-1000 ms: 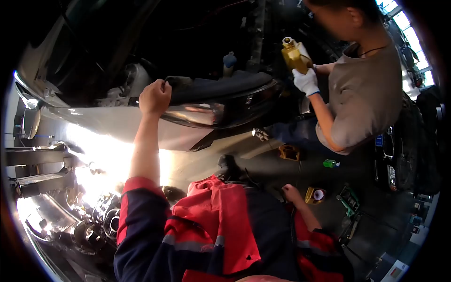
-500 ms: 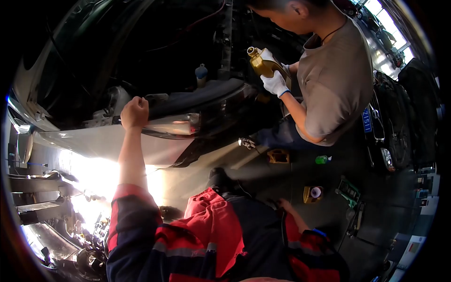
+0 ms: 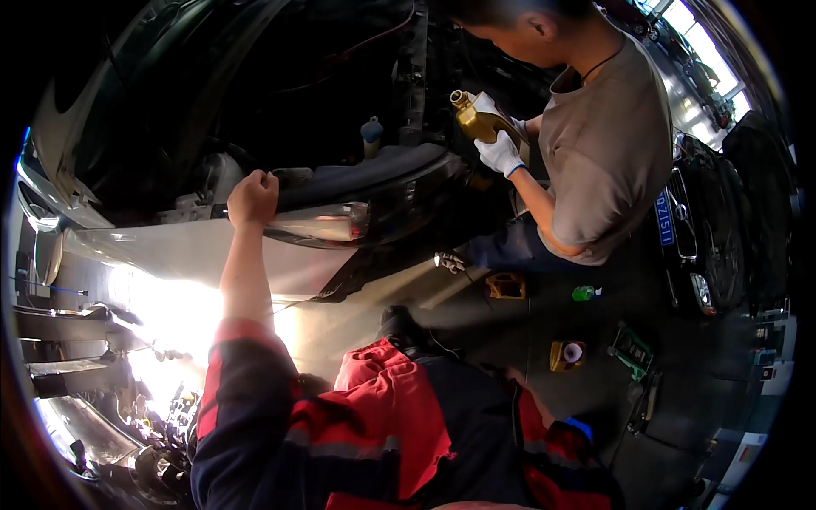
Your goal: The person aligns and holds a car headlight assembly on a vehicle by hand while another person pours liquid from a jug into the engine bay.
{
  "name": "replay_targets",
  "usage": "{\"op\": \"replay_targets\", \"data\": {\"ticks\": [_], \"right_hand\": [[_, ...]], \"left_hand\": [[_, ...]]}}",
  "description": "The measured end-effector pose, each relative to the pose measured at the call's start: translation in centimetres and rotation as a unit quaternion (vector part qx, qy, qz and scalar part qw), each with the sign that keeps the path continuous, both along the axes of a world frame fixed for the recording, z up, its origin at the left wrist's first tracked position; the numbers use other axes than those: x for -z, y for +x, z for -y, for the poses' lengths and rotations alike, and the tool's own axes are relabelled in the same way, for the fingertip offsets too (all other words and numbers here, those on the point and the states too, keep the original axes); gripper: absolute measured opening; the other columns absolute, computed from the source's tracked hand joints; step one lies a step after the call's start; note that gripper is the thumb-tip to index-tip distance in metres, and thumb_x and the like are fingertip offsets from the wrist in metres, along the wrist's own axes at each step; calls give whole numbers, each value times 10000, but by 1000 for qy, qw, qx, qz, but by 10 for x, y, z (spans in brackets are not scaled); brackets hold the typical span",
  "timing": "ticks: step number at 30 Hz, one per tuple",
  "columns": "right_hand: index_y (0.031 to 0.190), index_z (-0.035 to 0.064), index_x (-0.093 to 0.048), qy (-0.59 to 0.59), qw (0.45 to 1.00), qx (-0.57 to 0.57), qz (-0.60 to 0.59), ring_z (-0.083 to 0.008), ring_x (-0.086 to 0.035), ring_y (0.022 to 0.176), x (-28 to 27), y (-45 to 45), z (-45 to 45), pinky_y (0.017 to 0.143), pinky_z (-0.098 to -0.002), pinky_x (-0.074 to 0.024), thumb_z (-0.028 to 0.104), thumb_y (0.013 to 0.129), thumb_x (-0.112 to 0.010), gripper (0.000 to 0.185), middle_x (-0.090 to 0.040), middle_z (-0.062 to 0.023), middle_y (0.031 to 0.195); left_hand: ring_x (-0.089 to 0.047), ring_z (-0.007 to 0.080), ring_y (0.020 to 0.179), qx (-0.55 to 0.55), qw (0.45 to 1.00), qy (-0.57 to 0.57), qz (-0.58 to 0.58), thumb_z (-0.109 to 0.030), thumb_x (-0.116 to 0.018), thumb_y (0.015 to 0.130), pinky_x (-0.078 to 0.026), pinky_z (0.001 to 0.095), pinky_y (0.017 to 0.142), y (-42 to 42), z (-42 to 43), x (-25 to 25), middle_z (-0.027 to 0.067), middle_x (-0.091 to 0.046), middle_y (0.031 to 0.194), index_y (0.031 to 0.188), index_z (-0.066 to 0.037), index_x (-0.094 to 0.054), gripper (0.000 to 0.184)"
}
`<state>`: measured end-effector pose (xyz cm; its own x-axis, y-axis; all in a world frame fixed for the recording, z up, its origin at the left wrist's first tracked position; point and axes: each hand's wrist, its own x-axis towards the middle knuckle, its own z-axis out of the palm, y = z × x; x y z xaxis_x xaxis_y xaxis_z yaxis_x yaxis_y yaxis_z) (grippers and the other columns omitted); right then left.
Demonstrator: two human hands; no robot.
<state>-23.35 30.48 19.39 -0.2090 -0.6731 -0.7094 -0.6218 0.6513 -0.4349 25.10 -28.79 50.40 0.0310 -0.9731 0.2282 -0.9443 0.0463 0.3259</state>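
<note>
1. Under the L hand's (image 3: 252,200) fingers, the top edge of the pale car wing (image 3: 187,246) is found; the hand looks to be rested on it. The L fingers are curled in; how far, & whether anything is held, can't be told b/c the tips are hidden.
2. Far back from the L fingers, low by the body, the R hand (image 3: 512,376) is seen only as a dim blur. Its fingers can't be made out; open or closed, can't tell.
3. Just R of the L fingers, the headlight (image 3: 327,223) is set in the car; past them, the dark engine bay (image 3: 280,127) w/ a blue-topped bottle (image 3: 371,132).
4. Well R of the L fingers, a gold bottle (image 3: 480,123) is held, tilted, in a co-worker's white gloves (image 3: 500,155). If it's tipped too far or let go, stuff could be spilled; cap on or off can't be told.
5. Poss. slip: the wing looks smooth, so the L fingers could be slid off if too much weight is put there.
6. Nr the R fingers, a gold jug (image 3: 567,355) is set on the floor (image 3: 544,327); it could be kicked over if feet aren't watched.
</note>
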Motion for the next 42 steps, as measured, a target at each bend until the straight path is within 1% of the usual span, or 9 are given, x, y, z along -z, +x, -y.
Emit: {"op": "replay_targets", "data": {"ticks": [2, 5, 11, 14, 26, 29, 38, 41, 42], "right_hand": [[1237, 24, -702, -34, 999, -6, 34, -429, -651, 1147, 10, 4, 2, 930, -459, -522, 335, 939, -622, 438, -700, -225, 1229], [1386, 108, -640, 41, 999, -29, 21, -395, -622, 1230, 22, 9, 12, 998, -439, -491, 439, 950, -620, 548, -669, -224, 1312], [1431, 145, -609, 74, 997, -10, 31, -390, -566, 1309, -8, 15, 26, 1076, -428, -451, 413, 963, -603, 539, -615, -187, 1419], [1437, 121, -598, -8, 997, -22, 76, -401, -559, 1312, 51, -10, -7, 1069, -444, -452, 415, 965, -600, 556, -609, -209, 1417], [1367, 66, -639, -47, 996, -51, 48, -423, -593, 1257, 49, -7, -1, 1016, -466, -472, 410, 960, -594, 534, -638, -254, 1340], [1358, 71, -648, 5, 998, -59, 29, -415, -606, 1241, 7, 5, 19, 1006, -458, -478, 417, 960, -594, 530, -652, -251, 1316], [1329, 24, -652, 33, 997, -7, 72, -416, -640, 1177, 17, 5, 19, 942, -453, -492, 430, 967, -590, 547, -686, -265, 1228], [1307, 22, -666, 12, 997, -60, 40, -410, -653, 1152, 8, 9, 22, 923, -440, -492, 393, 974, -581, 506, -696, -267, 1200], [1205, 16, -686, -18, 998, -58, 28, -421, -664, 1093, 5, 12, 22, 872, -461, -501, 374, 956, -597, 445, -699, -266, 1134]], "left_hand": [[-683, 361, 906, -3, 1000, 9, -4, -360, -535, 970, -526, 475, 802, 0, 0, 0, 128, -733, 898, 884, -94, -690, 319], [-682, 364, 901, -3, 1000, 5, -2, -360, -536, 970, -525, 477, 802, -1, -1, -2, 130, -733, 895, 881, -94, -690, 320], [-683, 369, 909, -2, 1000, -2, 6, -360, -537, 969, -528, 478, 809, 1, 0, 1, 128, -737, 907, 897, -99, -695, 314], [-685, 368, 919, -8, 1000, 6, 8, -361, -535, 967, -530, 477, 814, 0, 0, -1, 128, -742, 922, 910, -101, -699, 312], [-683, 375, 936, -11, 1000, 4, 12, -366, -529, 964, -531, 480, 822, 0, 2, 2, 137, -740, 935, 912, -104, -695, 314], [-683, 375, 937, -10, 1000, 3, 15, -363, -532, 964, -531, 482, 822, 1, 3, 3, 139, -740, 935, 911, -104, -696, 311], [-682, 370, 941, -10, 1000, -3, 9, -371, -535, 973, -530, 479, 824, 1, 2, 4, 131, -741, 945, 920, -108, -698, 314], [-683, 365, 942, -14, 1000, 5, 11, -373, -536, 975, -530, 476, 824, 0, 1, 2, 126, -742, 947, 923, -109, -700, 315], [-683, 363, 942, -16, 1000, 8, 11, -374, -537, 975, -530, 475, 823, 0, 1, 1, 124, -742, 947, 924, -110, -701, 315]]}}
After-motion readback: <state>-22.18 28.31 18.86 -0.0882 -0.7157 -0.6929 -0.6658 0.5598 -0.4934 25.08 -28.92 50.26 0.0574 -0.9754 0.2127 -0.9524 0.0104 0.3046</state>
